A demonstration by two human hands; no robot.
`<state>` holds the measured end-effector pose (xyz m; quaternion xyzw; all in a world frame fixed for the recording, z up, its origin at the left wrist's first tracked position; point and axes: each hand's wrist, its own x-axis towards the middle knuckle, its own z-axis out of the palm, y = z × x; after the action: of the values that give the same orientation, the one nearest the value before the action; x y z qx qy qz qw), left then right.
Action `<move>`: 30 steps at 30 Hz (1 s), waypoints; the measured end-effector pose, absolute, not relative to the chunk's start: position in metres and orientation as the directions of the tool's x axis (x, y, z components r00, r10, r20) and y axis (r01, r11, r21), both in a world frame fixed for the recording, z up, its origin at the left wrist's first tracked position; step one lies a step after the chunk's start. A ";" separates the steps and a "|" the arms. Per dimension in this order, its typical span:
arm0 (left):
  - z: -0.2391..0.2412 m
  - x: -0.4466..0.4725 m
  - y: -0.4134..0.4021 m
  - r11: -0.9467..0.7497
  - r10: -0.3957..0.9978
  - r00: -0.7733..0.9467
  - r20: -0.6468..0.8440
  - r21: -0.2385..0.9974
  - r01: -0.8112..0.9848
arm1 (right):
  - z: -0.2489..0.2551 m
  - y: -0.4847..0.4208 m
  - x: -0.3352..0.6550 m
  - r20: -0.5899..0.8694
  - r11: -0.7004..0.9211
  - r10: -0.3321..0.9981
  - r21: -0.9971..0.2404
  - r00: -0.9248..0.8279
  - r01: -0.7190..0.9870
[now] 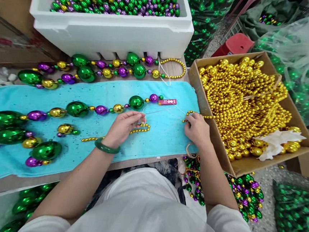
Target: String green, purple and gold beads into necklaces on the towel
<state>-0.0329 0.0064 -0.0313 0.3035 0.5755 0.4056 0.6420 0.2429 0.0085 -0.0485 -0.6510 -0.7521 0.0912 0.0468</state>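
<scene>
My left hand [125, 126], with a green bangle [107, 147] at its wrist, is closed in a pinch on a thin pale string [159, 111]. Beside and under its fingers lies a short gold bead strand [140, 130]. My right hand [198, 129] has its fingers closed around another gold bead strand [207, 116], whose beads show on both sides of the fingers. Fine string spans the gap between the hands. Just beyond them a strand of large green, purple and gold beads [78, 108] runs leftward across the turquoise towel [165, 142], with a small red-pink packet [168, 102] at its end.
At the right stands a cardboard box [217, 143] heaped with gold bead strands. A white foam box [110, 32] of small mixed beads is at the back. Before it lies a finished-looking large-bead necklace [86, 73]. A red stool [236, 43] and bagged green beads [294, 215] surround the table.
</scene>
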 end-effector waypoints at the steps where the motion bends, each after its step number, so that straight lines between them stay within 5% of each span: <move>1: -0.030 -0.033 0.006 0.485 0.872 0.013 -0.489 0.862 -0.146 | -0.048 0.008 0.242 -0.042 0.135 0.988 -0.202 -0.146 0.970; 5: -0.031 -0.033 0.005 0.365 0.917 0.034 -0.397 0.871 0.328 | -0.043 0.010 0.245 -0.002 0.160 0.985 -0.339 -0.170 0.927; 8: -0.031 -0.029 0.003 0.054 0.988 0.061 -0.142 0.686 0.726 | -0.039 0.012 0.250 0.029 0.158 0.985 -0.544 -0.170 0.824; 10: -0.027 -0.020 0.001 -0.114 0.994 0.096 0.062 0.555 0.824 | -0.035 0.012 0.252 0.031 0.139 0.987 -0.664 -0.158 0.735; 12: -0.020 -0.006 0.002 -0.239 0.968 0.158 0.195 0.535 0.810 | -0.029 0.012 0.251 0.018 0.122 0.986 -0.750 -0.164 0.650; 16: -0.011 0.030 0.013 -0.387 0.899 0.400 0.178 0.751 0.535 | -0.013 0.010 0.241 0.011 0.134 0.970 -0.856 -0.243 0.499; 20: -0.007 0.041 0.029 -0.126 0.833 0.542 -0.109 0.917 0.379 | -0.003 0.013 0.236 0.081 0.153 0.978 -0.901 -0.190 0.407; 25: 0.001 0.006 0.036 0.191 0.890 0.356 -0.285 0.942 0.276 | -0.013 0.030 0.255 0.155 0.028 0.944 -0.917 0.292 0.397; 27: 0.001 -0.010 0.036 0.244 0.906 0.305 -0.295 0.950 0.195 | -0.018 0.037 0.263 0.167 -0.057 0.900 -0.871 0.404 0.488; 30: 0.003 -0.020 0.034 0.290 0.897 0.313 -0.311 0.950 0.113 | -0.015 0.039 0.258 0.264 -0.035 0.914 -0.703 0.307 0.710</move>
<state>-0.0195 0.0345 0.0032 0.5083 0.4970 0.3107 0.6310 0.2577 0.0392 -0.0154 -0.7074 -0.5742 0.1305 0.3911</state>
